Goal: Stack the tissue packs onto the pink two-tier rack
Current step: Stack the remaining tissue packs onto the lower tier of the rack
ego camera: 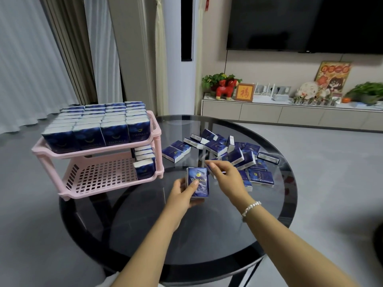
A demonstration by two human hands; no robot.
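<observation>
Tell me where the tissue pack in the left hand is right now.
The tissue pack stands upright in the left hand above the glass table, just right of the pink rack and left of the loose pile.

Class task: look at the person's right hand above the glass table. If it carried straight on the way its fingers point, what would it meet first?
Probably the loose pile of tissue packs: the right hand points up-left across its near edge, though depth is uncertain.

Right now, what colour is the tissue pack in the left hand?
Dark blue with gold print, seen in the head view: tissue pack, left hand.
</observation>
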